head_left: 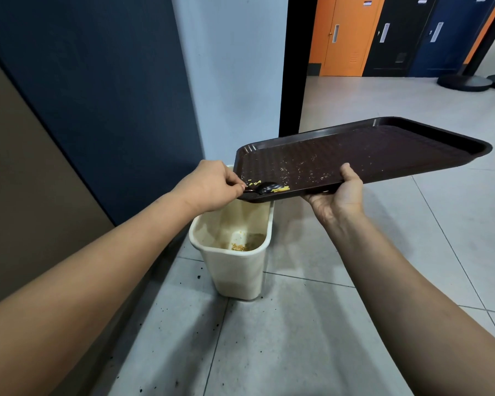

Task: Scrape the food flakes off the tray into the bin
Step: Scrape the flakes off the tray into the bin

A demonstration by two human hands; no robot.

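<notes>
My right hand (342,192) grips the near long edge of a dark brown tray (383,150), thumb on top, holding it tilted with its left corner down over the bin (235,270). My left hand (212,187) pinches the handle of a dark spoon (266,187) whose bowl lies on the tray's low corner. Yellow food flakes (280,189) sit by the spoon's bowl, and small crumbs are scattered across the tray's middle. The cream plastic bin stands on the floor below, with yellow flakes and crumbs at its bottom.
A dark blue wall panel (97,95) stands left of the bin and a pale pillar (235,67) behind it. The grey tiled floor (297,338) has dark specks near the bin. Orange and dark lockers (383,32) and round stand bases (463,81) are far back right.
</notes>
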